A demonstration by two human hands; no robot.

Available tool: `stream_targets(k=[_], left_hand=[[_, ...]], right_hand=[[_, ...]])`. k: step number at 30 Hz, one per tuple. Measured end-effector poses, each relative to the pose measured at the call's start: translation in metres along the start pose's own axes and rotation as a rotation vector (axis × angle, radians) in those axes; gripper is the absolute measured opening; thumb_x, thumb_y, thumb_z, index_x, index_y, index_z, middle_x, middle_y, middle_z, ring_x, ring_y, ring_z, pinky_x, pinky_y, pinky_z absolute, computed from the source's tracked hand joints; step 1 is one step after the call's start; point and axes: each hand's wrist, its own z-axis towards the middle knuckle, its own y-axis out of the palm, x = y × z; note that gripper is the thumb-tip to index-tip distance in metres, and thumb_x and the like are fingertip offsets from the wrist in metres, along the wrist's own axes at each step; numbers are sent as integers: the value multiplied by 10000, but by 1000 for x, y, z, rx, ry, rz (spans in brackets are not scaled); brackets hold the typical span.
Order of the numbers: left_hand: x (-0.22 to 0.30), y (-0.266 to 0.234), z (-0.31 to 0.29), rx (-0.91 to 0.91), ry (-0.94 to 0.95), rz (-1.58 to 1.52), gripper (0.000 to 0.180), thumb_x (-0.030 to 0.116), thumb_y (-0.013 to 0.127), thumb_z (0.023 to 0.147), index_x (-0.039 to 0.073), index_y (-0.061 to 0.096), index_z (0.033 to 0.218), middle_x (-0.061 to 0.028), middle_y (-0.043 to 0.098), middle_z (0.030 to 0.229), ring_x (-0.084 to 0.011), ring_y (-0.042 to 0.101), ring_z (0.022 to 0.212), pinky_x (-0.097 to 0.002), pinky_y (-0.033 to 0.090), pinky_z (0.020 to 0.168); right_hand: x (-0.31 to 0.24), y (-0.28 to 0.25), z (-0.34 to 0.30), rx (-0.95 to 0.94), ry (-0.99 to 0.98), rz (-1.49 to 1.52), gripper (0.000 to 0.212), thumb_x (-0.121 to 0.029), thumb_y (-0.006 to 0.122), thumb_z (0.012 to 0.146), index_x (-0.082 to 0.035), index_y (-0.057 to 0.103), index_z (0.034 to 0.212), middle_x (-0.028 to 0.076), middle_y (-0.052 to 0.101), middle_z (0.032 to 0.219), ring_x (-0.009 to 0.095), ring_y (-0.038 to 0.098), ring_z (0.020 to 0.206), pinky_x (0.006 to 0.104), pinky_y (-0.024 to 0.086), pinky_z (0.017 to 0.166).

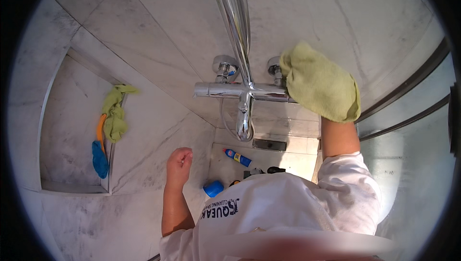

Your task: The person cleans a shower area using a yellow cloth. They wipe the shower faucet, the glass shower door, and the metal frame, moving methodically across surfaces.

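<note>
A light green microfiber cloth (322, 83) covers my right hand, with my right forearm (340, 138) coming out below it. The hand, fingers hidden, holds the cloth against the right end of the chrome shower mixer (225, 89). A chrome riser pipe (229, 18) goes up from the mixer's middle, and a spout (244, 119) points down. Lower left of the mixer, my left hand (179, 164) hangs in the air with its fingers curled closed; nothing shows in it.
A wall niche (72, 117) on the left has a second green cloth (114, 112) and an orange-handled blue brush (99, 153) on its edge. A blue bottle (237, 157) and a blue container (213, 188) are on the floor near a drain (269, 144). Glass panel (398, 170) at right.
</note>
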Motion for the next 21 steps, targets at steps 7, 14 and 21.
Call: stream_targets(k=[7,14,21], left_hand=[[-35,16,-3,26,-65,-85,57,21,558,808,17,593,852,-71,597,852,-150,553,741,-246,441,666],[-42,29,-3,-8,-81,-160,63,35,535,829,17,591,852,-58,583,818,-137,538,730,-243,428,651],[-26,13,-9,37,-4,41,79,44,560,808,8,599,866,-99,602,846,-176,567,721,-265,453,661]], right_hand=[[-44,58,65,-211,-426,-253,181,-114,605,681,-54,562,847,148,553,853,323,540,802,354,457,734],[-30,49,66,-346,-437,-113,199,-127,619,670,-52,572,848,158,564,854,339,548,803,359,461,728],[10,-2,18,-341,-267,-181,213,-143,608,687,-56,569,877,146,567,876,331,548,822,358,459,741]])
